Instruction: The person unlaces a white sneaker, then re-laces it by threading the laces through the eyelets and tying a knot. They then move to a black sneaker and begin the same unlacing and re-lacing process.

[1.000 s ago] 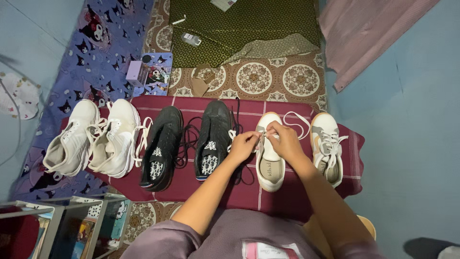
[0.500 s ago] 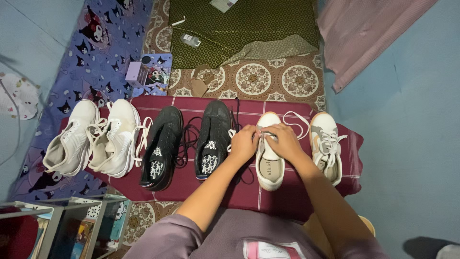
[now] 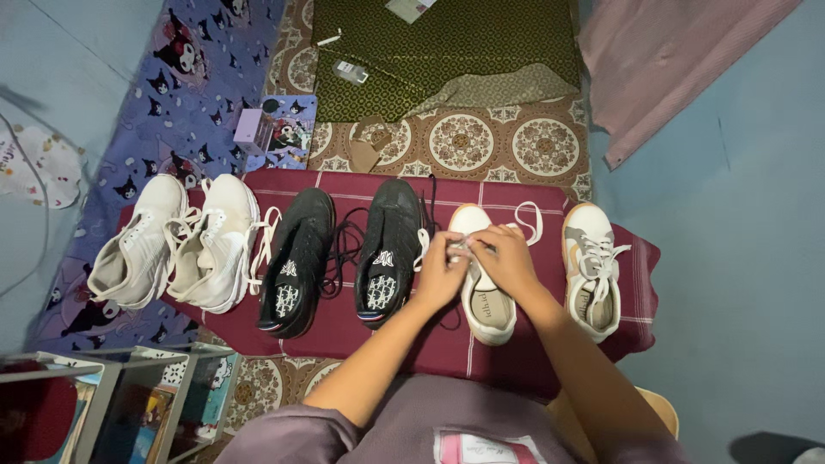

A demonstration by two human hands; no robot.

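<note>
Three pairs of shoes stand in a row on a maroon cloth. Both my hands work over a white low sneaker right of centre. My left hand pinches its white lace at the left edge of the tongue. My right hand grips the lace over the eyelets, and a loop of lace trails toward the toe. The matching white sneaker sits to the right, laced. Two black sneakers with loose black laces lie just left of my left hand.
Two white trainers sit at the row's left end. A patterned floor mat, a green cloth, a blue cartoon-print blanket and a small lilac box lie beyond. A glass shelf unit stands at lower left.
My hands have shifted slightly along the white sneaker's lacing, drawing closer together over the tongue. The shoes have not moved.
</note>
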